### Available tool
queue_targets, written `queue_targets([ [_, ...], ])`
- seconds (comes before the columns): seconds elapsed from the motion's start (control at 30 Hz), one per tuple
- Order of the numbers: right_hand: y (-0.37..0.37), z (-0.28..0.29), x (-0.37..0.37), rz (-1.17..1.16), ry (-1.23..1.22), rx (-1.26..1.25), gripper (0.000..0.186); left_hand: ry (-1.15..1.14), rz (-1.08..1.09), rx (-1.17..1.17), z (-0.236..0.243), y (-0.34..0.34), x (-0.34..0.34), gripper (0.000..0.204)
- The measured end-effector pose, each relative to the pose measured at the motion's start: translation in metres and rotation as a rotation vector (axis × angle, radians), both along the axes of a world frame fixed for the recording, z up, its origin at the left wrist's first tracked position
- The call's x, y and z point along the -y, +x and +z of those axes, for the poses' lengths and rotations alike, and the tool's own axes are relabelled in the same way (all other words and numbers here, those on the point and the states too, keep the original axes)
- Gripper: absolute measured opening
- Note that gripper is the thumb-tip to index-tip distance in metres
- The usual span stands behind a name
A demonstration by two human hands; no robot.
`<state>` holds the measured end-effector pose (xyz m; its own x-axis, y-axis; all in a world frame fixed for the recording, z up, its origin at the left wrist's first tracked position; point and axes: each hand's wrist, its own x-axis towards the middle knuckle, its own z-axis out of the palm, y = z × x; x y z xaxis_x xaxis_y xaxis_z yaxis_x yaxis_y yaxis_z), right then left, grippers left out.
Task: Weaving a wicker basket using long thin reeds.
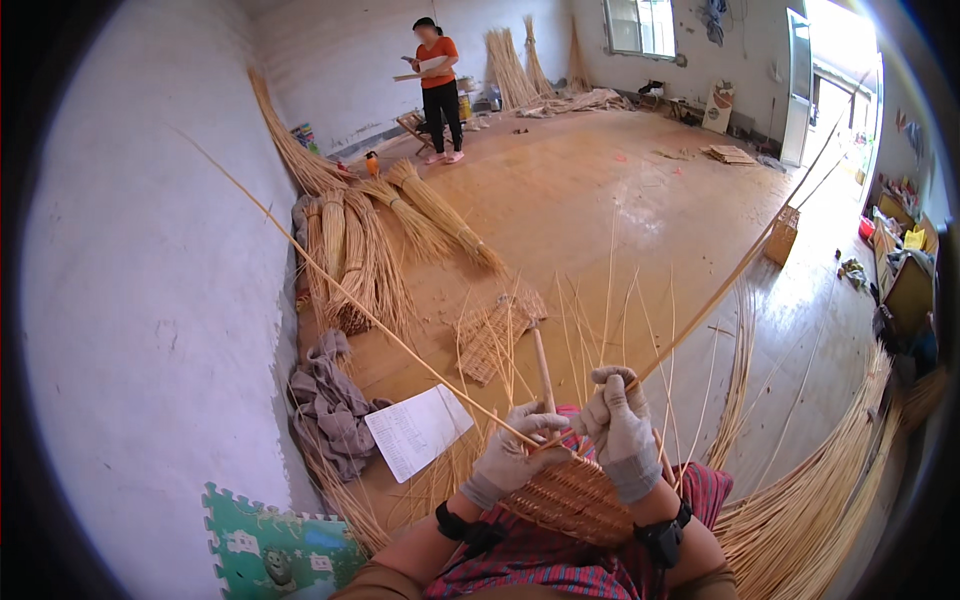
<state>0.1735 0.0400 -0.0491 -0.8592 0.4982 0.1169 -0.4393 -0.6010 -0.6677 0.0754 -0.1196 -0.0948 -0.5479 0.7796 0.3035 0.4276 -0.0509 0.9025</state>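
Observation:
My gloved left hand (515, 452) is closed on a long thin cane (360, 310) slanting up to the left, at the edge of a woven wicker piece (565, 500) on my lap. My gloved right hand (615, 420) is closed around canes (700, 315) that rise to the right, just above that edge. Between the hands a pale wooden stick (543, 365) stands out from the work, and several thin stakes fan forward. The striped red cloth (700, 495) over my lap lies under the wicker.
Cane bundles (430, 205) lie left ahead, near another woven piece (485, 345), a paper (415, 435) and grey cloth (330, 420). A person (438, 85) stands at the back. Loose canes (800, 490) and cluttered furniture (900, 280) are at right; a foam mat (280, 550) is lower left.

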Motion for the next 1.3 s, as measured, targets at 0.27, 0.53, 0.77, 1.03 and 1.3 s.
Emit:
queue_targets([
  [0.27, -0.001, -0.001, 0.000, 0.003, -0.003, 0.019, 0.022, 0.097, -0.019, 0.096, -0.002, 0.002, -0.001, 0.048],
  [0.53, 0.000, 0.001, -0.001, 0.043, -0.047, -0.009, 0.022, 0.085, -0.246, 0.228, 0.008, -0.006, -0.003, 0.036],
  [0.77, 0.004, 0.007, 0.003, 0.037, -0.006, 0.034, 0.023, 0.060, -0.418, 0.101, 0.013, -0.017, -0.004, 0.025],
  [1.03, 0.005, 0.009, 0.003, 0.056, 0.013, 0.053, 0.024, 0.088, -0.453, -0.095, 0.014, -0.024, -0.006, 0.016],
  [1.3, -0.003, 0.008, -0.003, 0.067, -0.033, 0.089, 0.022, 0.015, -0.425, -0.030, 0.011, -0.022, -0.003, 0.014],
])
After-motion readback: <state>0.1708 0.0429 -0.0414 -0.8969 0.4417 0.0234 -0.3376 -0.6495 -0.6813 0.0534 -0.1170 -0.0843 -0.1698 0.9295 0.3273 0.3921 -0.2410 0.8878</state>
